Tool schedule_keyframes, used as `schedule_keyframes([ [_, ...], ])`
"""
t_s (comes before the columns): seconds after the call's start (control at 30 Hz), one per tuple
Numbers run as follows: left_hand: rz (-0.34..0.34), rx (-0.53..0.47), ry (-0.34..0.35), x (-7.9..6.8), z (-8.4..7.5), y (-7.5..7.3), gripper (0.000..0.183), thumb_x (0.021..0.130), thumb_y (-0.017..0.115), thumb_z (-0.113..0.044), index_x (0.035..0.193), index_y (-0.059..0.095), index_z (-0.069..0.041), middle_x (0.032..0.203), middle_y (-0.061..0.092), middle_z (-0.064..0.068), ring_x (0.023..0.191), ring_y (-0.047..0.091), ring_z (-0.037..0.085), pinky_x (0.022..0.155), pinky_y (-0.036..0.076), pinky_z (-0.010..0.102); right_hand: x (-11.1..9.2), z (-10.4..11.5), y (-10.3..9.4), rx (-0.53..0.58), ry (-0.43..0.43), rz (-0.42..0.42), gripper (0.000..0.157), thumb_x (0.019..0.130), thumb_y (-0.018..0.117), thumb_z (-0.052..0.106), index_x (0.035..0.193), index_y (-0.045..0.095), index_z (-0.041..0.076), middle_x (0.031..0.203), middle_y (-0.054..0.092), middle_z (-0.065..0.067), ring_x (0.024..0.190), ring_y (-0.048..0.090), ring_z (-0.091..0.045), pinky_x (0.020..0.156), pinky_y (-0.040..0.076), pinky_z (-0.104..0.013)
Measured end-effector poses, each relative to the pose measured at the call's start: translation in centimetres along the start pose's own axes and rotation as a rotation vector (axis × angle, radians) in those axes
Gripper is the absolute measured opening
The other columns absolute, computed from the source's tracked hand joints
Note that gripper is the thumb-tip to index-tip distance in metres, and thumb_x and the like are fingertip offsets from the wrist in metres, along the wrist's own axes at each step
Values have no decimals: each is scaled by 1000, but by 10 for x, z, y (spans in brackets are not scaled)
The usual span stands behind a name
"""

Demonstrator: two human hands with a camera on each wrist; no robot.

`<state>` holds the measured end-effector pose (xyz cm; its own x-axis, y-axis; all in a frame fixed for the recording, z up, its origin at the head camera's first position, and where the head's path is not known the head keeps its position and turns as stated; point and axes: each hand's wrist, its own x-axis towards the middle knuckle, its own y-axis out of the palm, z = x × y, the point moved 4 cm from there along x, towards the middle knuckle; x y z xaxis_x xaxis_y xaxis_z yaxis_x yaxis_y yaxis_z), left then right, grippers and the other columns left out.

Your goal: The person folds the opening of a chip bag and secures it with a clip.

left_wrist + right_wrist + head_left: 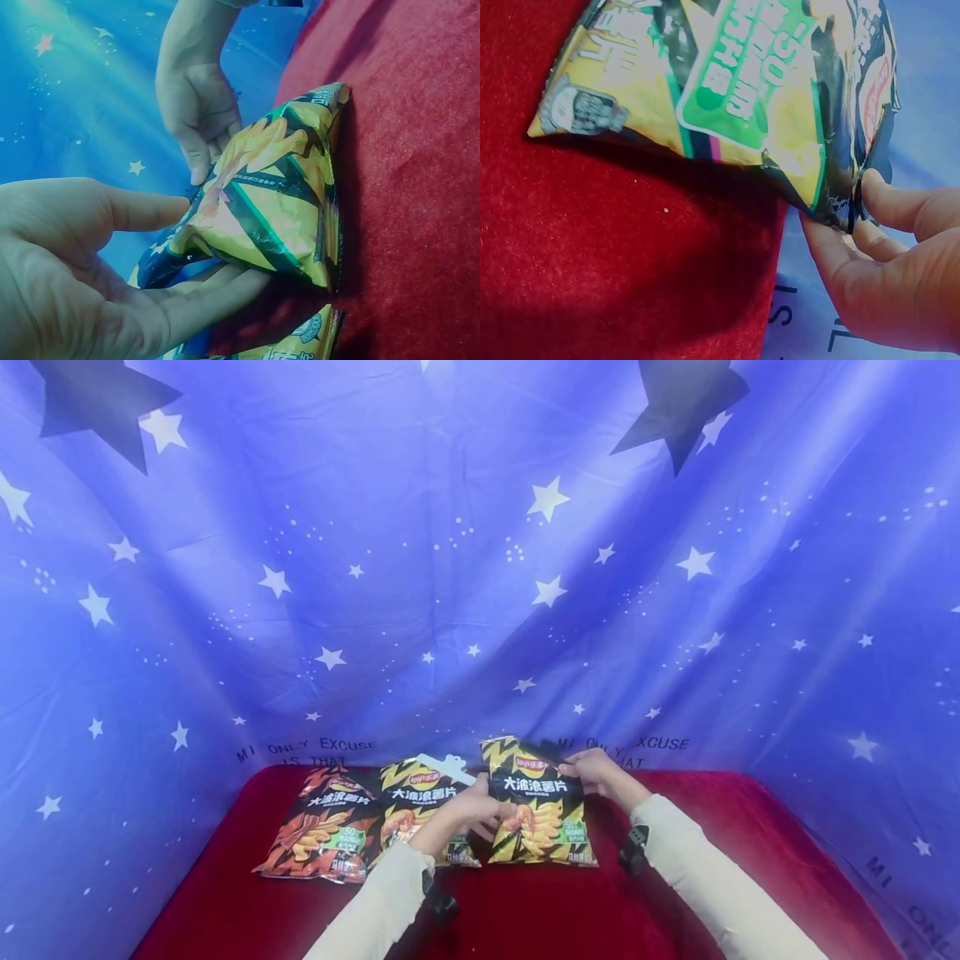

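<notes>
Landmark: the red cloth (675, 893) covering the table.

Your two hands hold one yellow-and-black chip bag (538, 806), the rightmost of three on the red cloth. It stands tilted up, its bottom edge resting on the cloth near the middle and its top raised toward the cloth's far edge.

Your right hand (592, 772) is at the bag's top right corner, at the far edge of the red cloth. The right wrist view shows thumb and fingertips (900, 206) closed narrow on the bag's sealed edge: a pinch.

Your left hand (468, 810) is at the bag's left side, above the middle of the cloth. In the left wrist view the fingers (217, 289) lie nearly straight under the bag's side and the thumb points at it, spread wide. It supports the bag without gripping it.

Second yellow-and-black bag (420, 810): flat on the cloth, just left of the held one, partly covered by your left hand.

Red-and-black bag (322, 827): flat near the cloth's left edge, touching the second bag.

Blue star-print backdrop (450, 568) rises behind the cloth's far edge.
</notes>
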<state>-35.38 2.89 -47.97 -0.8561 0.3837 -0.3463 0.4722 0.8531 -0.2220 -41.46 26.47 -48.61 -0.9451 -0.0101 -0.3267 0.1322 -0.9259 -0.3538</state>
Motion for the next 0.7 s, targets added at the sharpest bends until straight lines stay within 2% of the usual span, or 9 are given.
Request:
schedule_keyframes([
  [0.1,-11,-27,0,0,0,-2,103,91,70,-8,157,-7,10,151,33,42,103,68,44,79,63,49,1,0,1,-5,-6,-11,44,99,61,3,136,49,-18,125,64,-34,89,72,-23,86,62,-45],
  [0.17,-36,-41,3,0,0,-4,98,89,69,-4,157,0,12,148,37,41,99,70,42,79,63,49,2,-1,1,-15,-8,-17,42,99,60,2,135,51,-18,123,65,-34,91,73,-25,88,61,-45],
  [0.3,-111,-48,19,-1,1,-5,74,89,69,1,148,27,15,123,60,33,90,72,39,77,63,49,2,-3,0,-24,-6,-14,41,99,60,1,134,51,-18,119,67,-32,90,72,-24,89,61,-45],
  [0.37,-145,-53,26,-1,1,-5,61,89,70,2,139,38,16,106,67,28,87,73,38,76,63,48,2,-4,0,-24,-2,-6,40,98,60,0,133,52,-18,115,69,-31,86,72,-22,88,61,-45],
  [0.4,-158,-55,27,-1,1,-5,58,89,70,2,136,40,17,103,68,27,87,74,39,75,64,48,1,-5,0,-27,-1,0,40,98,60,1,133,51,-18,114,69,-31,85,71,-21,87,61,-45],
  [0.57,-195,-75,24,-2,0,-5,62,86,72,4,135,37,21,111,66,34,91,74,44,74,64,46,-1,-6,-4,-33,29,4,41,96,61,2,132,54,-15,107,71,-27,80,70,-22,80,62,-42],
  [0.7,-219,-75,18,-1,2,-6,57,85,73,3,129,40,18,110,66,34,91,74,45,72,64,45,-2,-8,-5,-49,65,-6,38,93,64,2,126,57,-15,96,71,-20,75,67,-22,73,62,-37],
])
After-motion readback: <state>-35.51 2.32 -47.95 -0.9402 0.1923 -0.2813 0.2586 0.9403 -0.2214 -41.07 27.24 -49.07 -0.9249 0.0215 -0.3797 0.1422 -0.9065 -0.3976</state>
